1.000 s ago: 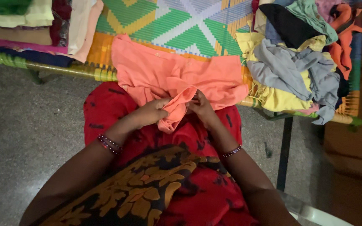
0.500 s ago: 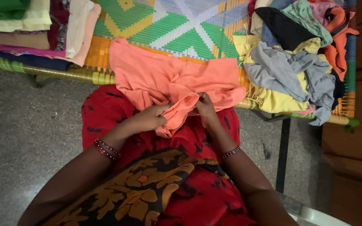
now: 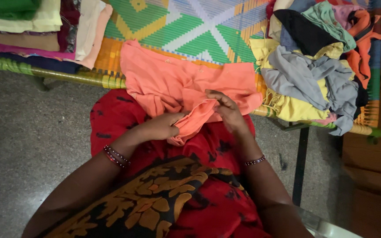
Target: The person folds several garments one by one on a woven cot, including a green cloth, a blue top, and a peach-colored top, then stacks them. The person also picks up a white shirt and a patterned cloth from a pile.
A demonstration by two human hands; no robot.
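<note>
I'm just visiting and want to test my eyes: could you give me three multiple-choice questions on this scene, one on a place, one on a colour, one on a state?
1. Where is the unfolded pile?
A. on the cot's right end
B. on the floor
C. on the lap

2. What colour is the held garment?
A. green
B. coral orange
C. black

3. How do the hands stand?
A. both grip cloth
B. both free
C. one holds scissors

A: the pile lies on the cot at right.
B: the garment is coral.
A: left hand and right hand pinch its fold.

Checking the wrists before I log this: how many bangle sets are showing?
2: a double band of bangles on the left wrist, a single beaded one on the right. Both hands grip the orange garment; nothing seems hidden.
</note>
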